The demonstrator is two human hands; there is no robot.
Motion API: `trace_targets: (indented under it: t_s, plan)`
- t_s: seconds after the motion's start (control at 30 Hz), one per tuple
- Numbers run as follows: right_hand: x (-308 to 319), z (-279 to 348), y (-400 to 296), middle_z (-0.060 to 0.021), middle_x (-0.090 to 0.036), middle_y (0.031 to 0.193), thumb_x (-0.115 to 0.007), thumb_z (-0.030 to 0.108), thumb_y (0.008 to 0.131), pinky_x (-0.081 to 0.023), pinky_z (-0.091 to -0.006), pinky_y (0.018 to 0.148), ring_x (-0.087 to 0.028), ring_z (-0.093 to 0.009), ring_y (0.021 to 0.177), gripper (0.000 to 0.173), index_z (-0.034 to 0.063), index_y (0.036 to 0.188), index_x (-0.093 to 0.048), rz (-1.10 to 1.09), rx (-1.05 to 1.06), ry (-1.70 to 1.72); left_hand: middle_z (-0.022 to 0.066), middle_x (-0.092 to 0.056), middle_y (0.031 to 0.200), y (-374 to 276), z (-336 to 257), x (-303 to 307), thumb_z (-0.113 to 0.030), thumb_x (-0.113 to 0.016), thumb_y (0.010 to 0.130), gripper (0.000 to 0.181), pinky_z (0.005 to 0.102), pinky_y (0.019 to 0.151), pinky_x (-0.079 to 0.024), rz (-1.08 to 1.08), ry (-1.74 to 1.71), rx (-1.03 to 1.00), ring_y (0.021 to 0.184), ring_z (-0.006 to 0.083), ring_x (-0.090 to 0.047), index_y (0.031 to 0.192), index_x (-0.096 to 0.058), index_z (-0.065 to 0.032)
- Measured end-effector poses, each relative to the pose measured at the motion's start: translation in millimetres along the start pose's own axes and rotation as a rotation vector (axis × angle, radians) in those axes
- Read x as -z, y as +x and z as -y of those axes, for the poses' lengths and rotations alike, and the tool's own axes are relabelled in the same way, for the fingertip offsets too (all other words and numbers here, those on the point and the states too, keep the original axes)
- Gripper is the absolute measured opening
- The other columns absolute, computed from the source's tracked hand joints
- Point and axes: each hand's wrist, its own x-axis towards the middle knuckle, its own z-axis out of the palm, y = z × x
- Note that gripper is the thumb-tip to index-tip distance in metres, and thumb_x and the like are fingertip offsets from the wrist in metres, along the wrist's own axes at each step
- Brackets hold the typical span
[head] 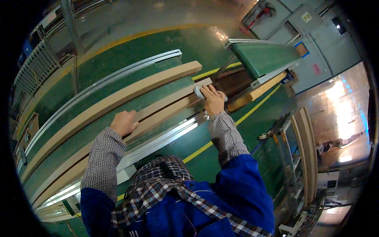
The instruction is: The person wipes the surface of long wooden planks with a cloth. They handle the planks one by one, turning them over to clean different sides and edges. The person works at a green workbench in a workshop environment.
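Note:
A long beige board with a dark groove along it lies on a green conveyor belt before me. My left hand is curled over this board around its middle, thumb toward the groove. At the board's right end, my right hand presses a pale, folded cloth or paper wad on it. Part of the wad is hidden under the fingers. Farther from me and roughly parallel, a second beige board rests on the belt, touched by neither hand.
Aluminium rails edge the belt. Beyond a gap on the right stands another green conveyor, with a wooden beam beside it. More boards are stacked on a metal rack at far right. A red fire extinguisher or similar red object stands by the grey cabinet.

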Motion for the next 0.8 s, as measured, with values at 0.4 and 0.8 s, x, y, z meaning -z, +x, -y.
trace_targets:
  t_s: [0.4,0.8]
  plan:
    - [-11.5,74.3,-0.2,-0.0110,-0.051,0.129,-0.047,-0.003,0.076,-0.018,-0.0514,0.110,-0.040,-0.027,0.126,0.027,0.0089,0.100,-0.051,0.138,0.209,0.211,0.0239,-0.062,0.082,-0.1,0.0,2.1,-0.027,-0.065,0.076,0.036,0.0455,0.072,-0.051,0.052,-0.009,0.045,0.078,0.0385,-0.061,0.098,-0.055,0.0000]
    - [2.3,47.7,-2.1,-0.0146,-0.049,0.129,-0.051,0.000,0.076,-0.017,-0.0509,0.110,-0.040,-0.025,0.127,0.016,0.0066,0.091,-0.051,0.144,0.289,-0.009,0.0225,-0.063,0.079,0.5,1.1,-4.0,-0.030,-0.065,0.075,0.038,0.0437,0.071,-0.051,0.022,0.024,0.021,0.076,0.0365,-0.062,0.095,-0.057,0.0009]
